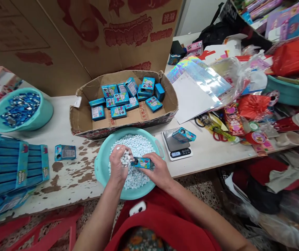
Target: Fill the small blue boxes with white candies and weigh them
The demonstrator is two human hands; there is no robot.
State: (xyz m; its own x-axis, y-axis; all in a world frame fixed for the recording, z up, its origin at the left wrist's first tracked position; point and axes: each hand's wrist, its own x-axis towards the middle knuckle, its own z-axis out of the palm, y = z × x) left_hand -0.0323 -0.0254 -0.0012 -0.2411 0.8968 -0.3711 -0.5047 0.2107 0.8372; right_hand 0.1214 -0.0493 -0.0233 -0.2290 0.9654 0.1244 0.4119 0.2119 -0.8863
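My left hand [118, 162] is cupped round a handful of small white candies [126, 158], above a turquoise basin [102, 153] full of more pale candies. In my right hand [159, 170] is a small blue candy box [142, 162], held level with its end facing the left hand's candies. The box's opening is partly hidden by the fingers. Right of the basin, a digital scale [180, 153] carries another blue box [184, 135], which leans at a tilt. A single blue box [65, 152] lies on the table to the left.
Behind the basin stands a cut-down cardboard box [83, 120] holding several blue boxes. A turquoise bowl [46, 111] of blue foil pieces and stacked flat blue cartons [10, 167] occupy the left. Scissors [200, 121], paper sheets [191, 94] and packaging clutter the right.
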